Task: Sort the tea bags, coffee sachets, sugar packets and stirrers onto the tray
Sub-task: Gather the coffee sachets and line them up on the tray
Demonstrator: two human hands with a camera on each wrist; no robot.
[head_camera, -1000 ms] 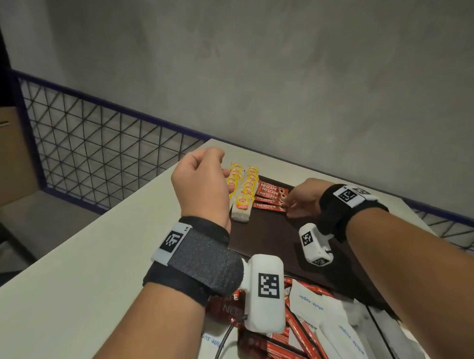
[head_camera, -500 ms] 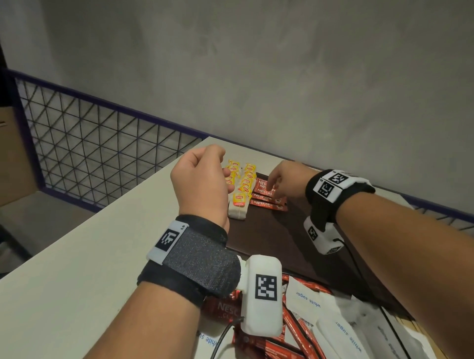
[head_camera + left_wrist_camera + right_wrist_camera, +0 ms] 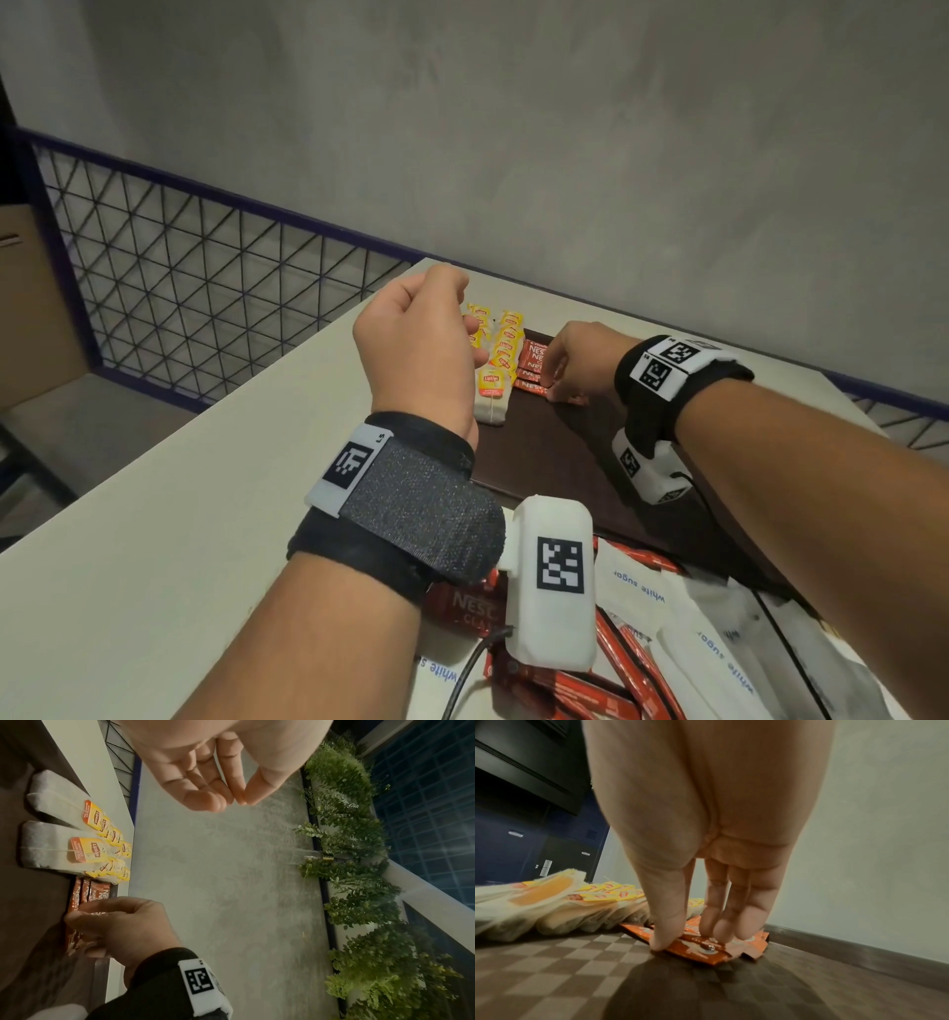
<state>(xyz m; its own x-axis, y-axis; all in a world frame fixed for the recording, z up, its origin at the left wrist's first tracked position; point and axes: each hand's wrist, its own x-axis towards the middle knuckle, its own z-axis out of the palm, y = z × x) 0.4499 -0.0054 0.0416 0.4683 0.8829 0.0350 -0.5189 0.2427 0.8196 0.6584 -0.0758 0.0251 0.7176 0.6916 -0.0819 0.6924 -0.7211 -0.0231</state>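
Two rows of yellow-tagged tea bags (image 3: 495, 360) (image 3: 77, 845) lie at the far left of the dark brown tray (image 3: 554, 462). Beside them on the tray sits a small stack of red coffee sachets (image 3: 531, 360) (image 3: 700, 949). My right hand (image 3: 560, 380) (image 3: 690, 939) reaches down onto that stack, fingers straight, with thumb and fingertips pressing on the top sachet. My left hand (image 3: 421, 344) (image 3: 231, 799) hovers above the table left of the tea bags, fingers loosely curled, thumb meeting a fingertip, holding nothing.
A loose heap of white sugar packets (image 3: 637, 591) and red coffee sachets (image 3: 472, 611) lies on the table near me, partly under my left wrist. A mesh railing (image 3: 205, 288) runs beyond the table's left edge. A grey wall (image 3: 616, 154) stands behind the tray.
My right hand has shifted left and farther along the tray onto the coffee sachets, with its wrist turned. My left hand has stayed raised in nearly the same place.
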